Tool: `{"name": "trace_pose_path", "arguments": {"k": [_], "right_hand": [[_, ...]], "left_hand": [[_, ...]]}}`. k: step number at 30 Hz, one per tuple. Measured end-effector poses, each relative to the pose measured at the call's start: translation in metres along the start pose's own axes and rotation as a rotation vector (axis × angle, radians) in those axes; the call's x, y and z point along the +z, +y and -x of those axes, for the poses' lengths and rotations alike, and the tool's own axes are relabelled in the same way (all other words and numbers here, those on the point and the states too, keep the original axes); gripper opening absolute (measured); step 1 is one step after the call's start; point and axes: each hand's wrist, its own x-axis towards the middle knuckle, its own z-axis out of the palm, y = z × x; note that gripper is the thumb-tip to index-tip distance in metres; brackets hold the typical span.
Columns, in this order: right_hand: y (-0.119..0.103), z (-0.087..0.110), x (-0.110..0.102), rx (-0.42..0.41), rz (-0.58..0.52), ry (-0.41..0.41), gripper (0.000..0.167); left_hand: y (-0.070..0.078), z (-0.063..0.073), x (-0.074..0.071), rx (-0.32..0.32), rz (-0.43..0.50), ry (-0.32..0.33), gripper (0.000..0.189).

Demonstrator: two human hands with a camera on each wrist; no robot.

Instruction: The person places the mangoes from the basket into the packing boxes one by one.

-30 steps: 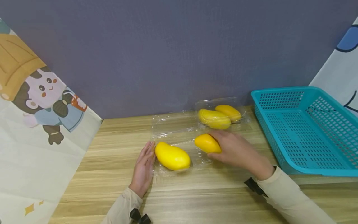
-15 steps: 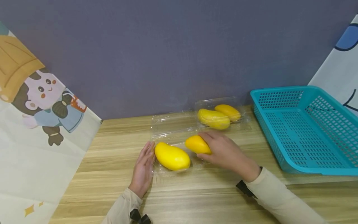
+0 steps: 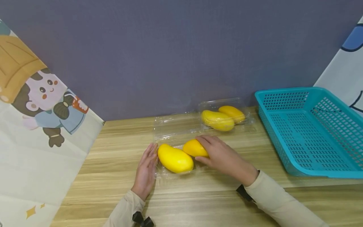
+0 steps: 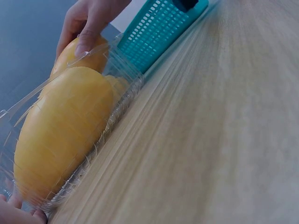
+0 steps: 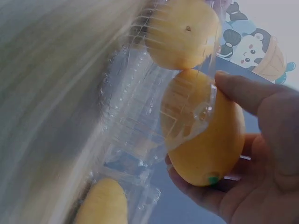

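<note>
A clear plastic clamshell box point(image 3: 165, 174) lies open on the table, its lid point(image 3: 178, 126) folded back toward the wall. One yellow mango point(image 3: 175, 158) sits in its left part. My right hand point(image 3: 224, 156) grips a second mango point(image 3: 194, 148) at the box's right side; in the right wrist view this held mango point(image 5: 205, 140) is partly behind the clear wall and touches the other mango point(image 5: 182, 35). My left hand point(image 3: 145, 171) rests with straight fingers against the box's left side.
Another clear box point(image 3: 219, 101) with two mangoes point(image 3: 217, 120) stands at the back by the grey wall point(image 3: 170, 56). A turquoise basket point(image 3: 307, 138) occupies the right side of the wooden table point(image 3: 113, 189).
My right hand has carried its mango leftward over the box, up to the mango lying there. The left hand has stayed in place.
</note>
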Motion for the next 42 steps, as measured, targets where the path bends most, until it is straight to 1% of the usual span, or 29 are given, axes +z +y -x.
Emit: {"name": "trace_pose_path", "arguments": {"k": [2,5,7,10,12,16,20,24,29,32,36,39,42], "right_hand": [[0.0,0.002,-0.001,-0.023,0.004,-0.044,0.069],[-0.001,0.003,-0.002,-0.054,0.001,-0.102,0.059],[-0.001,0.003,-0.001,-0.063,-0.005,-0.112,0.051],[-0.001,0.001,0.001,-0.059,0.003,-0.101,0.042],[0.0,0.001,0.002,-0.045,0.01,-0.106,0.042],[0.0,0.0,0.004,-0.01,0.014,-0.127,0.049],[-0.001,-0.003,0.007,0.017,0.007,-0.123,0.051],[-0.002,-0.008,0.01,0.017,0.016,-0.124,0.05],[0.0,-0.012,0.012,0.023,-0.003,-0.153,0.05],[0.002,-0.013,0.011,0.027,-0.018,-0.147,0.051],[0.007,-0.014,0.01,0.005,-0.011,-0.112,0.05],[0.012,-0.014,0.009,-0.008,0.012,-0.078,0.049],[0.015,-0.014,0.007,-0.001,0.02,-0.021,0.048]], "left_hand": [[0.0,0.0,0.0,-0.002,-0.001,0.002,0.057],[0.0,0.001,0.0,-0.002,-0.001,0.003,0.057],[0.0,0.001,0.0,0.001,0.003,0.004,0.057],[0.0,0.001,0.001,0.006,0.002,0.004,0.057],[0.0,0.001,0.001,0.007,0.0,0.003,0.057],[0.0,-0.001,0.001,0.007,-0.001,0.004,0.057],[0.001,-0.002,0.0,0.021,-0.012,-0.008,0.058],[0.0,-0.002,0.0,0.017,-0.014,-0.01,0.057],[-0.002,-0.002,-0.001,0.001,-0.018,-0.009,0.057],[-0.003,-0.003,-0.002,0.011,-0.03,-0.012,0.058],[-0.004,-0.004,-0.002,0.029,-0.031,-0.01,0.057],[-0.004,-0.003,-0.002,0.029,-0.014,0.008,0.057],[-0.003,-0.003,-0.002,0.033,-0.005,0.039,0.057]]}}
